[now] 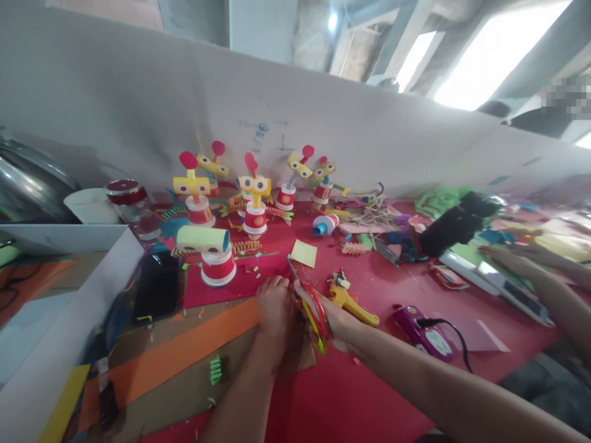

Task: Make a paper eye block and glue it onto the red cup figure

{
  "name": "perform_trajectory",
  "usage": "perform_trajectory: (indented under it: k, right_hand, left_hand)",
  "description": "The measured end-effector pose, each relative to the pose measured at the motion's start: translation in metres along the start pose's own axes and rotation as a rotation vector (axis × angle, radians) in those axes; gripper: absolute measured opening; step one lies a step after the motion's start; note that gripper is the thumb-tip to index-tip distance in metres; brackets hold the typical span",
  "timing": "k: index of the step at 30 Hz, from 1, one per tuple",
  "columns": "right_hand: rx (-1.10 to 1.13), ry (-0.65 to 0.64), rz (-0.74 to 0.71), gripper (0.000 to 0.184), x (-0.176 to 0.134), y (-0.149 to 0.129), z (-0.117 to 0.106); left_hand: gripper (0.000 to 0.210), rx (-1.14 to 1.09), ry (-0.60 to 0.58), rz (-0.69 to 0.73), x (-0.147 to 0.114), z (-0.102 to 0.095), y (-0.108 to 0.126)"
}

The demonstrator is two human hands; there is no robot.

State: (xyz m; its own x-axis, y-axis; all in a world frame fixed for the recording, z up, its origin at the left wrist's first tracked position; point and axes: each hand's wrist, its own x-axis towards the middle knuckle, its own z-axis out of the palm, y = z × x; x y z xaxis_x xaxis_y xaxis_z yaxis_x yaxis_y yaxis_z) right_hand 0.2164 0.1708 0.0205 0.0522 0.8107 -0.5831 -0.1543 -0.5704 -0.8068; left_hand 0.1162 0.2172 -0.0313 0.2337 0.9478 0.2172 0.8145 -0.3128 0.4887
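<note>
My right hand [333, 317] is closed round a pair of scissors [317, 312] with red and yellow handles. The blades point away from me, towards a pale yellow paper square [303, 253]. Close beside the scissors, my left hand [276, 301] is curled at the end of an orange paper strip [184, 346]; whatever its fingers pinch is hidden. Under the strip lies a brown cardboard sheet [173, 391] with a small green folded-paper spring [215, 370] on it. A yellow-handled tool [353, 306] lies to the right of my right hand.
Several paper-cup robot figures [255, 218] stand at the back. A phone [157, 284], a glass jar [133, 209], a knife [105, 384] and a white box [104, 271] are left. On the right are a purple device [427, 332], paper scraps [369, 212], a black object [455, 224] and another person's arms [540, 277].
</note>
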Motion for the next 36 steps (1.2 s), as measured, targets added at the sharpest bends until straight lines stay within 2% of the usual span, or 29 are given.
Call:
perform_trajectory:
  k: [3,12,18,24,31,36]
  right_hand:
    - [-0.036,-0.023,-0.064,0.048,0.002,0.001,0.0]
    - [-0.007,0.053,0.018,0.041,0.008,-0.002,-0.003]
    - [-0.041,-0.005,-0.057,0.039,0.005,-0.006,0.004]
    - [-0.053,0.017,-0.078,0.037,0.007,0.0,0.007]
    - [-0.057,0.04,-0.021,0.035,0.01,-0.006,0.003]
    - [-0.089,0.034,-0.079,0.034,0.017,-0.003,0.004]
  left_hand:
    - [0.02,0.001,0.0,-0.013,0.001,0.001,0.0]
    - [0.017,0.004,0.008,-0.023,0.0,0.004,0.0]
    - [0.019,0.017,-0.006,-0.04,0.001,0.004,0.001]
    - [0.021,0.022,0.0,-0.04,0.0,0.002,0.002]
    - [0.021,0.01,0.038,-0.051,-0.001,0.001,0.002]
    - [0.022,0.015,0.029,-0.033,-0.002,-0.001,0.003]
